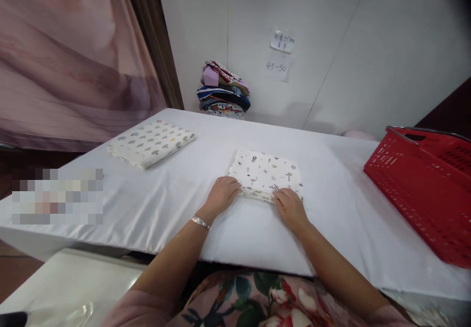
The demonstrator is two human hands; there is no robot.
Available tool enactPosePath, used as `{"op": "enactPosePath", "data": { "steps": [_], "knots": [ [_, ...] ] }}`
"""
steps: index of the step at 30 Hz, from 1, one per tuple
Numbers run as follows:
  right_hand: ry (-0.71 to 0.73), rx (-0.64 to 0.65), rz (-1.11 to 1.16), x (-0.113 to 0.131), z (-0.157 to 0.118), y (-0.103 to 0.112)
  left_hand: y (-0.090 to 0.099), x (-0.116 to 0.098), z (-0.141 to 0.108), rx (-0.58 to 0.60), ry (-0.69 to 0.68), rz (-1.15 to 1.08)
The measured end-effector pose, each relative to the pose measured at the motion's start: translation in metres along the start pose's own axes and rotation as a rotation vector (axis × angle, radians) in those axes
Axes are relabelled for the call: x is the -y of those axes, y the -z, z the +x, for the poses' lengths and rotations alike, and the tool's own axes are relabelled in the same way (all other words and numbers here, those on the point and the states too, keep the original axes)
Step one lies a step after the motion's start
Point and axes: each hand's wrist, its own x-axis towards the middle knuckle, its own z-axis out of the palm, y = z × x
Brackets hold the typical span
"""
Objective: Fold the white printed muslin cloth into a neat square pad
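A white cloth [265,170] with small dark prints of palm trees and birds lies folded in a rectangle on the table in front of me. My left hand [223,193] grips its near left corner, fingers closed on the edge. At the near right edge, my right hand [290,207] pinches the layers, thumb toward the middle. Several stacked layers show along the near fold between both hands. My fingertips are partly hidden by the cloth and the hands.
Another folded white cloth [154,143] with grey prints lies at the left of the white-covered table [165,204]. On the right stands a red plastic basket [423,189]. Behind the table is a pile of folded fabrics [224,91]; paper notes [278,67] hang on the wall.
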Motion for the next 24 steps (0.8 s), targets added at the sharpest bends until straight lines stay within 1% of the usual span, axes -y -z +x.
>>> {"op": "enactPosePath", "data": {
  "steps": [6,10,12,14,16,19,21,24],
  "knots": [
    [0.020,-0.026,0.047,0.000,-0.003,0.001,0.006,-0.003,0.001,-0.011,-0.003,-0.001],
    [0.023,0.009,0.016,0.000,-0.004,0.000,0.007,-0.005,0.000,-0.004,0.014,0.002],
    [0.025,0.016,0.007,0.000,-0.004,-0.001,0.008,-0.009,0.001,-0.018,0.030,0.009],
    [0.035,0.014,0.006,0.001,-0.003,-0.001,0.009,-0.015,0.005,-0.056,0.036,0.017],
    [0.043,0.004,-0.002,0.001,-0.002,-0.002,0.009,-0.024,0.012,-0.085,0.010,0.015],
    [0.063,-0.016,-0.029,0.001,-0.002,-0.003,0.004,-0.034,0.024,-0.078,-0.064,0.010],
    [0.078,-0.027,-0.052,0.002,-0.003,-0.004,-0.003,-0.037,0.029,-0.056,-0.091,0.034],
    [0.075,-0.021,-0.069,0.006,-0.008,-0.004,-0.015,-0.034,0.029,-0.012,-0.024,0.116]
  ]
}}
